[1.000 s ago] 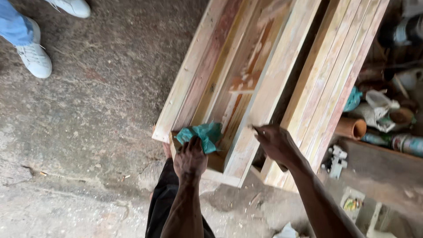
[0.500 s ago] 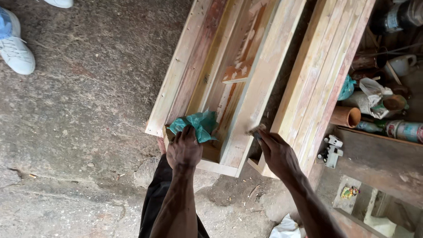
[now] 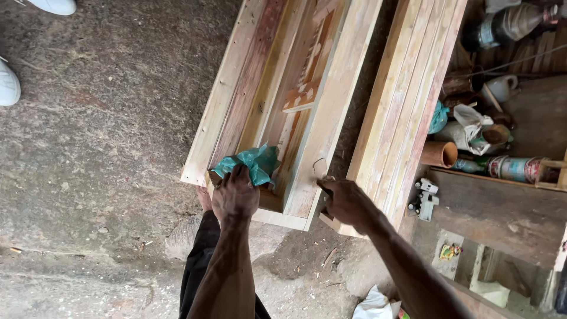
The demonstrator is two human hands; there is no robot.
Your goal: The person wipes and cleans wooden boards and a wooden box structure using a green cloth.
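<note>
Left hand [image 3: 235,198] fingers curled over a crumpled green cloth [image 3: 251,163], pressing it onto the near end of the wooden frame [image 3: 331,112]. Frame lies on the concrete floor [image 3: 100,147], long axis running away from the camera, open channel between its rails. Right hand [image 3: 342,201] grips the frame's near right corner, fingers closed around the edge; what's under the palm can't be made out.

Around it: a 2nd stack of pale planks [image 3: 407,100] just beside the frame on the right, narrow gap between. Right of that, a cluttered low shelf [image 3: 502,207]: brown cylindrical pipe stub [image 3: 439,154], a teal bag [image 3: 437,116], white crumpled bag [image 3: 469,127], a tin with a blue-and-red label [image 3: 515,168] lying on its side, a small white fitting [image 3: 424,198]. Small colourful packet [image 3: 450,251] lower down, print too small to read.

Top left: 2 white shoes [image 3: 7,82], another person's, both cut off by the frame edge. White scrap [image 3: 375,304] at bottom edge, partly cut off.
</note>
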